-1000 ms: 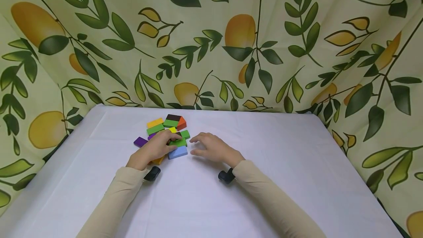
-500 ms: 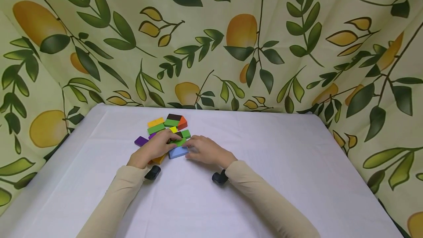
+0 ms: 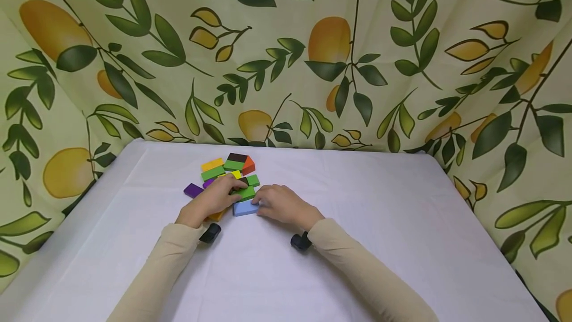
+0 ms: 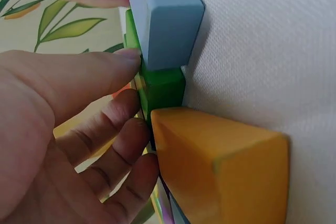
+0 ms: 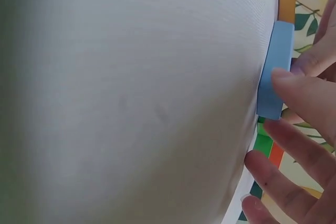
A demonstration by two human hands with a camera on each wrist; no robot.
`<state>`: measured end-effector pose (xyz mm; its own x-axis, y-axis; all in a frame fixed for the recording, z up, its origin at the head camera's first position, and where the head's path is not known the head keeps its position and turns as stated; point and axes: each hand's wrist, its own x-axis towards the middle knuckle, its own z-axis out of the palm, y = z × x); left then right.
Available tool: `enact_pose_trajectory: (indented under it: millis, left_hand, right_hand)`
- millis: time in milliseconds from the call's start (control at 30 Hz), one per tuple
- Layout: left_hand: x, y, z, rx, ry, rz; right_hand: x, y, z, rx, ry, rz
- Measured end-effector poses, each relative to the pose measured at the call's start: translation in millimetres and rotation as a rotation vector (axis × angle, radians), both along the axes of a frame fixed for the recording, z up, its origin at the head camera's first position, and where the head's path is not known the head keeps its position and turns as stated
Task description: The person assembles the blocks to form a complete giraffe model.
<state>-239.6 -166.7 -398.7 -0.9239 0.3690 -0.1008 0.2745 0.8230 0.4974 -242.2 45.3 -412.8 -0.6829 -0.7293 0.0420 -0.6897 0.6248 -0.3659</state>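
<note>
At the near edge of a cluster of colored toy blocks lies a light blue block (image 3: 243, 208). My right hand (image 3: 286, 206) pinches its right end, thumb (image 5: 291, 85) on the near side and index finger at the end. My left hand (image 3: 213, 199) rests over the cluster with loosely bent fingers; its thumb and fingertips touch the tops of the blocks by a green block (image 3: 247, 193). In the left wrist view, an orange block (image 4: 226, 156) sits under that hand, beside the green one. The left palm hides part of the cluster in the head view.
Behind the hands are a purple block (image 3: 193, 191), a yellow-orange block (image 3: 212, 164), a red-orange block (image 3: 248, 165) and a dark brown block (image 3: 237, 157). A white cloth (image 3: 380, 222) covers the table; a leaf-and-fruit patterned curtain (image 3: 277, 78) hangs behind and at the sides.
My right hand has moved left to the light blue block and now pinches its end. The block has shifted slightly toward the near right. My left hand has stayed nearly still on the cluster.
</note>
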Motion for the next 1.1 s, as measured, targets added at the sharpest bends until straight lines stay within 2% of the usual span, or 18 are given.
enact_pose_trajectory:
  millis: [167,333,433,633,1100]
  left_hand:
    - [1.9,2.5,1.2,0.004,-0.006,-0.006]
    - [2.4,3.8,0.6,0.006,-0.011,0.000]
    - [3.5,6.3,0.5,-0.017,-0.014,0.017]
    - [6.5,14.6,1.0,-0.075,0.024,0.030]
    - [14.5,31.3,-0.8,-0.056,0.063,-0.050]
  right_hand:
    - [-1.0,7,-0.6,-0.016,0.001,0.012]
    - [-0.1,17,2.3,-0.010,-0.045,-0.025]
    - [1.3,27,4.1,-0.013,-0.075,-0.056]
    - [4.4,48,4.7,-0.035,-0.094,-0.101]
    - [8.2,70,5.0,-0.031,-0.089,-0.166]
